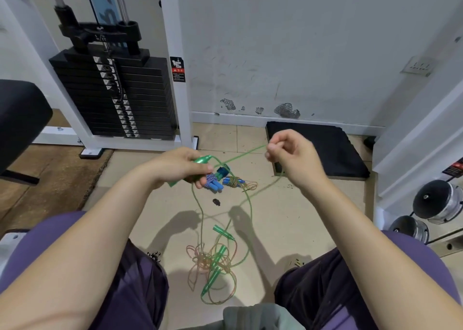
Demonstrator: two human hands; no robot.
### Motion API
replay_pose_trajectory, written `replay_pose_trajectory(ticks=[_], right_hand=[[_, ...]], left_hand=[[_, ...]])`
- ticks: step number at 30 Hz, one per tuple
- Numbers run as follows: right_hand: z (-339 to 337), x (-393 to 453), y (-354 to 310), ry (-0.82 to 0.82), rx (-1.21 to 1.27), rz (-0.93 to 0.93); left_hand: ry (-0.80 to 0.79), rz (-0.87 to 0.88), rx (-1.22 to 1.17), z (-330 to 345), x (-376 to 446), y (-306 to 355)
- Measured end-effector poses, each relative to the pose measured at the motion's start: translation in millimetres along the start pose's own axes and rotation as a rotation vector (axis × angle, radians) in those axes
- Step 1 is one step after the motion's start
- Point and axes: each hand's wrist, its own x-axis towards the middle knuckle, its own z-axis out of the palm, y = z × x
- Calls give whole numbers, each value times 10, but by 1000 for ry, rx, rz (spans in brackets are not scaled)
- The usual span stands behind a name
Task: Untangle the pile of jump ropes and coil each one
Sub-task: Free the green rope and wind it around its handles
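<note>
the left hand (pixel 180 165) grips a green handle (pixel 200 160) with fingers curled round it, held above the tiled floor (pixel 288 219). a green cord (pixel 240 155) leaves the top of that handle and runs up and to the right to the right hand (pixel 293 158), which pinches it between thumb and fingertips, the other fingers curled in. from the right hand the cord drops down and back toward the middle, and two more green strands hang from the left hand down to the floor between the knees.

there the pile (pixel 213 267) lies: loops of green and orange cord mixed together, with several green handles in it, some upright, some flat. which cord goes to which handle cannot be told.

just beyond the left hand, on the floor, sit two coiled ropes: one with blue handles and a blue-white braided cord (pixel 213 180), and one blue-handled with a thin brownish cord wound round it (pixel 234 181). they lie just beside each other.

a weight stack (pixel 112 91) stands at the left, a black mat (pixel 323 149) lies against the wall at the right, and dumbbells (pixel 436 202) rest at the far right.
</note>
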Motion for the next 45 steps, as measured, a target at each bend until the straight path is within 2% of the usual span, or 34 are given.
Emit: replay_pose_trajectory(ticks=[2,7,9,12,15,17,19,20,23,26,30,33,36,40,43,45], right_hand=[[-69,13,21,-21,51,23],[111,-86,27,-356,105,65],[208,-126,24,-416,38,57],[207,-119,-14,-364,-124,21],[71,-21,-43,-181,-294,-28],[-25,36,-25,-52,-322,-7],[-69,44,4,-25,-309,54],[-66,25,11,-66,-293,83],[36,-66,3,-279,-142,170],[161,-130,-5,-407,-66,191],[219,-154,-14,-374,-210,146],[167,-145,4,-311,-257,72],[177,-161,5,-277,-275,-35],[210,-159,-30,-134,-285,-93],[196,-149,-54,-202,-297,-146],[230,-161,-47,-273,-270,-168]], left_hand=[[46,25,-3,-51,-22,8],[-86,149,-184,315,-29,122],[-82,164,-199,431,-18,125],[-87,171,-226,387,-10,140],[-79,119,-193,147,-16,116],[-22,23,83,-7,-40,56],[56,-54,345,-73,-53,-11],[57,-46,318,-61,-58,-16],[-55,84,-32,128,-65,64],[-88,168,-200,363,-40,115],[-7,163,-319,413,-11,143],[72,169,-274,367,8,136],[69,152,-232,390,17,101],[41,135,-224,400,9,106],[18,146,-260,398,-3,115],[-57,170,-296,412,-26,123]])
